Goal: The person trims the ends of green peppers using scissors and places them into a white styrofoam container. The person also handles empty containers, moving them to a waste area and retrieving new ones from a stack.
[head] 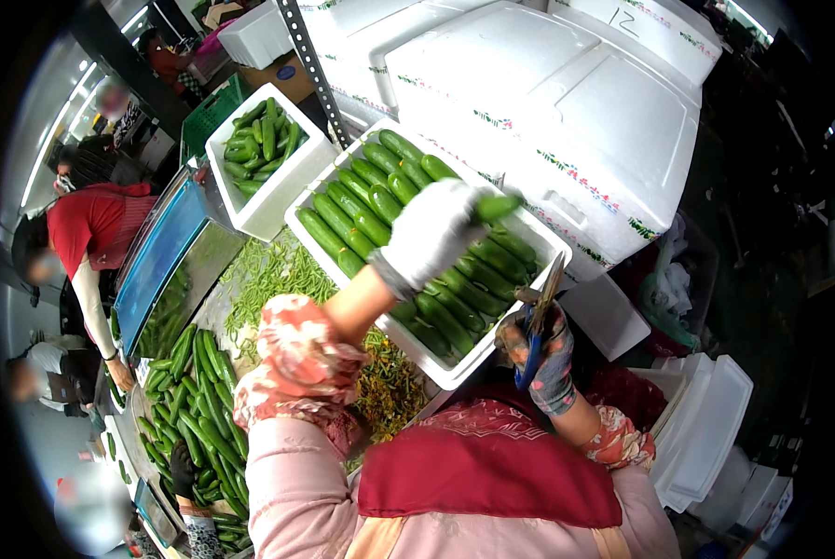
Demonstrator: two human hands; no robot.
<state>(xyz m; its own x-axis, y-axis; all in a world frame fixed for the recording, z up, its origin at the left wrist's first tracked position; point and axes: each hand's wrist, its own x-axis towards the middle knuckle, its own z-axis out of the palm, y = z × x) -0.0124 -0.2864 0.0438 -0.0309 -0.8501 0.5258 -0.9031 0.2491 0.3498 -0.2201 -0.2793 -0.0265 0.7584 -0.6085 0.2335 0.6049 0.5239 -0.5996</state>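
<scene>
My left hand (pixel 431 230), in a white glove with a grey cuff, reaches over a white foam box (pixel 452 377). A single green cucumber (pixel 498 208) is in its fingers, slightly blurred. Below it, rows of cucumbers (pixel 445 318) lie side by side in the box, filling most of it. Beside the box's near right corner, my right hand (pixel 547 363), in a dirty grey patterned glove, grips scissors (pixel 529 356) with blue handles. Their blades (pixel 552 290) point up along the box's rim, and I cannot tell whether they are apart.
A smaller foam box (pixel 278 202) of cucumbers stands behind left. Stem trimmings (pixel 271 279) and withered blossoms (pixel 393 377) cover the table, with a cucumber heap (pixel 197 419) to the left. A co-worker's black-gloved hand (pixel 182 468) touches the heap. Large foam boxes (pixel 529 91) are stacked behind.
</scene>
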